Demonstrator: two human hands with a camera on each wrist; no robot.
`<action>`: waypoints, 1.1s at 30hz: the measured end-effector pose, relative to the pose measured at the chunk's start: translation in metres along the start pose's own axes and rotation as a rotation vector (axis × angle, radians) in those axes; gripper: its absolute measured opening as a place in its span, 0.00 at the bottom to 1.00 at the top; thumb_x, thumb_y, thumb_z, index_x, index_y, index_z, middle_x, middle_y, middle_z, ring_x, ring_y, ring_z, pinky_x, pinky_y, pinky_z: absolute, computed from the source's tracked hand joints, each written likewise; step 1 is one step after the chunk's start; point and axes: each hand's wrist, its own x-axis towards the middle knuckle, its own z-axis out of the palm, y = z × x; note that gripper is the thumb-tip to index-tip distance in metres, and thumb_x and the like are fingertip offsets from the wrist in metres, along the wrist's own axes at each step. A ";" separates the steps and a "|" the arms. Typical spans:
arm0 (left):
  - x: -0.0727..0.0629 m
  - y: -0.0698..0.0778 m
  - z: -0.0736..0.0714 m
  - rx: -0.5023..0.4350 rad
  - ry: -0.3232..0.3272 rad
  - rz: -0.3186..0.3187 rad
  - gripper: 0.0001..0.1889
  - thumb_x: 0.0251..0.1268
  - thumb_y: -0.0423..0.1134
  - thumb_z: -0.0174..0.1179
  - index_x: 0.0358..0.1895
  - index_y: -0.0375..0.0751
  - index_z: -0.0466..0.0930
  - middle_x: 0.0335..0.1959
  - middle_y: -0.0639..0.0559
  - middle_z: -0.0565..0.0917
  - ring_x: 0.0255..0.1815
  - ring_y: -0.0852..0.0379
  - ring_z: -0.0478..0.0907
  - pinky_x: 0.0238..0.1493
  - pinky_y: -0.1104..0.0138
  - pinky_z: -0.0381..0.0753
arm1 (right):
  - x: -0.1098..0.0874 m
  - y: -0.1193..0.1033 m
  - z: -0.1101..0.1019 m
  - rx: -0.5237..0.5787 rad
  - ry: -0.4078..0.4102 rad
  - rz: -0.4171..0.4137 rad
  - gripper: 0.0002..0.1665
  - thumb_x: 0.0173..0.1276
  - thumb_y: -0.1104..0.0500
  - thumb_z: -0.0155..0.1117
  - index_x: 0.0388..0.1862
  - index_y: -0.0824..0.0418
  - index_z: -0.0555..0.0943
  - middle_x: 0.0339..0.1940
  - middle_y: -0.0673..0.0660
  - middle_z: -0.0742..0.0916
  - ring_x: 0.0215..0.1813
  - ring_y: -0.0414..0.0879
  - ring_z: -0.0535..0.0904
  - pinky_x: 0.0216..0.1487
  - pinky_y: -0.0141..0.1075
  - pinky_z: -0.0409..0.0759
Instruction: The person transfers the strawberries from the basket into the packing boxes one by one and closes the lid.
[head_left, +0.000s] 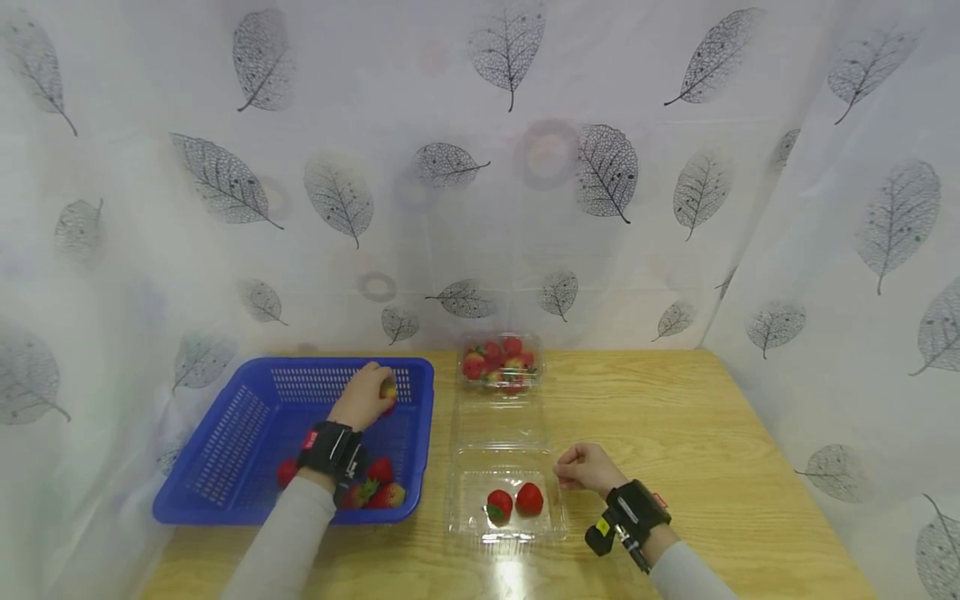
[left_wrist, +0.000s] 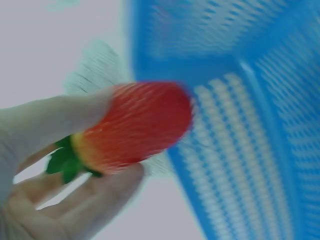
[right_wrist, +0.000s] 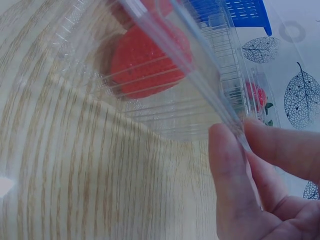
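Observation:
My left hand (head_left: 364,397) pinches a red strawberry (left_wrist: 142,120) between thumb and fingers, over the far right part of the blue basket (head_left: 424,433). Green leaves show at the strawberry's stem end, near the palm. On the table, my right hand (head_left: 589,468) pinches the right rim of a clear plastic clamshell box (head_left: 467,492) between thumb and fingertips. Two strawberries (head_left: 529,499) lie inside that box, and its lid is folded back behind it. In the right wrist view one strawberry (right_wrist: 150,60) shows large through the clear wall.
Several more strawberries (head_left: 381,471) lie in the near part of the basket. Behind the open box stands another clear box (head_left: 501,363) filled with strawberries. A white leaf-print curtain (head_left: 480,242) hangs along the back and sides of the wooden table (head_left: 645,400).

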 end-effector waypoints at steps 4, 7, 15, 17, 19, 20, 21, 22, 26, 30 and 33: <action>0.002 0.036 0.002 -0.098 0.202 0.145 0.14 0.46 0.26 0.66 0.40 0.34 0.77 0.43 0.40 0.76 0.46 0.44 0.74 0.44 0.55 0.77 | -0.001 0.000 -0.001 0.005 -0.006 -0.006 0.07 0.58 0.70 0.61 0.33 0.73 0.73 0.25 0.58 0.83 0.25 0.42 0.79 0.31 0.37 0.82; 0.000 0.060 0.008 -0.158 0.285 0.249 0.15 0.47 0.27 0.67 0.41 0.36 0.78 0.43 0.43 0.76 0.47 0.47 0.73 0.46 0.58 0.76 | -0.002 -0.001 -0.001 0.009 -0.014 -0.013 0.08 0.58 0.70 0.61 0.34 0.74 0.73 0.25 0.58 0.82 0.25 0.42 0.79 0.32 0.38 0.82; -0.008 0.110 0.041 -0.217 0.332 0.476 0.16 0.42 0.26 0.69 0.37 0.36 0.78 0.38 0.46 0.75 0.42 0.50 0.74 0.41 0.65 0.78 | -0.002 -0.002 -0.001 0.009 -0.013 -0.017 0.08 0.59 0.70 0.61 0.34 0.73 0.72 0.25 0.57 0.82 0.25 0.42 0.79 0.33 0.39 0.82; -0.011 0.119 0.053 -0.189 0.299 0.499 0.16 0.42 0.28 0.69 0.37 0.37 0.78 0.38 0.46 0.76 0.41 0.51 0.75 0.41 0.66 0.78 | -0.002 -0.002 0.000 0.008 -0.010 -0.015 0.07 0.58 0.70 0.61 0.33 0.73 0.73 0.25 0.57 0.82 0.25 0.42 0.79 0.32 0.38 0.82; -0.015 0.126 0.066 -0.156 0.236 0.499 0.15 0.43 0.30 0.69 0.38 0.38 0.78 0.38 0.48 0.76 0.40 0.53 0.75 0.40 0.67 0.78 | -0.002 -0.002 0.000 0.006 -0.005 -0.016 0.07 0.58 0.70 0.61 0.33 0.73 0.73 0.24 0.56 0.82 0.25 0.42 0.79 0.32 0.38 0.82; -0.017 0.130 0.071 -0.149 0.184 0.495 0.15 0.45 0.31 0.69 0.39 0.39 0.78 0.39 0.48 0.76 0.40 0.53 0.75 0.41 0.67 0.77 | -0.002 -0.002 0.000 0.006 -0.005 -0.019 0.07 0.58 0.71 0.61 0.32 0.73 0.73 0.24 0.56 0.82 0.25 0.42 0.79 0.31 0.38 0.82; -0.020 0.133 0.077 -0.135 0.130 0.488 0.15 0.46 0.32 0.68 0.40 0.39 0.78 0.39 0.48 0.76 0.40 0.54 0.75 0.41 0.68 0.77 | -0.002 -0.002 0.001 0.005 -0.004 -0.020 0.07 0.58 0.71 0.61 0.32 0.73 0.73 0.23 0.56 0.82 0.25 0.42 0.79 0.31 0.37 0.82; -0.022 0.136 0.082 -0.120 0.076 0.480 0.14 0.47 0.32 0.68 0.40 0.39 0.78 0.39 0.49 0.76 0.40 0.55 0.75 0.40 0.69 0.77 | -0.003 -0.002 0.001 0.005 -0.002 -0.019 0.07 0.58 0.70 0.61 0.32 0.73 0.73 0.23 0.55 0.82 0.25 0.42 0.79 0.31 0.37 0.82; -0.031 0.146 0.102 -0.066 -0.151 0.438 0.13 0.51 0.32 0.65 0.42 0.40 0.78 0.39 0.51 0.75 0.39 0.59 0.74 0.39 0.75 0.74 | -0.003 -0.002 0.001 0.007 -0.005 -0.026 0.07 0.58 0.70 0.61 0.32 0.73 0.73 0.23 0.56 0.82 0.25 0.42 0.79 0.31 0.37 0.82; -0.036 0.147 0.120 0.074 -0.245 0.450 0.11 0.47 0.33 0.67 0.37 0.41 0.79 0.31 0.56 0.72 0.31 0.65 0.69 0.30 0.79 0.68 | -0.004 -0.002 0.001 0.011 -0.010 -0.035 0.07 0.58 0.71 0.61 0.32 0.74 0.73 0.25 0.58 0.83 0.25 0.42 0.80 0.31 0.37 0.82; -0.040 0.145 0.130 0.145 -0.269 0.462 0.09 0.44 0.33 0.68 0.30 0.43 0.78 0.26 0.58 0.69 0.26 0.66 0.66 0.25 0.79 0.64 | -0.005 -0.002 0.000 0.017 -0.018 -0.047 0.07 0.59 0.71 0.60 0.32 0.74 0.72 0.26 0.58 0.83 0.25 0.42 0.79 0.31 0.36 0.82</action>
